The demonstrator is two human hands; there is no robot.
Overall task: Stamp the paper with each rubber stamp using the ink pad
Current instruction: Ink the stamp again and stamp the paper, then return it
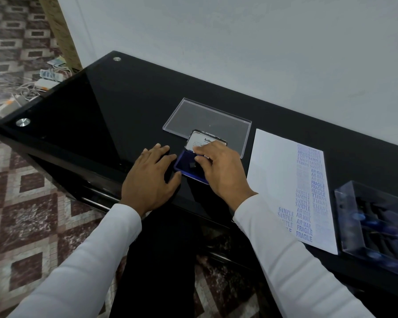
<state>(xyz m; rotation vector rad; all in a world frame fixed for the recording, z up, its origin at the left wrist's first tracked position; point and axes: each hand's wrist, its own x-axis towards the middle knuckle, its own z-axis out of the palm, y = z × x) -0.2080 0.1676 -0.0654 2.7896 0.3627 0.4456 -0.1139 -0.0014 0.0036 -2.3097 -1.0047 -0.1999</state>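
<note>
An open blue ink pad lies on the black glass table, its white-lined lid raised at the back. My right hand hovers over the pad and pinches a small dark rubber stamp that sits on the ink surface. Flat on the table, my left hand rests with fingers spread, its fingertips against the pad's left edge. To the right lies a white sheet of paper covered with several blue prints reading SAMPLE, AIR MAIL and FRAGILE.
A clear plastic lid lies behind the ink pad. A clear box holding several dark stamps stands at the right, beside the paper. The table's front edge runs just below my wrists. Cables and power strips lie on the tiled floor at left.
</note>
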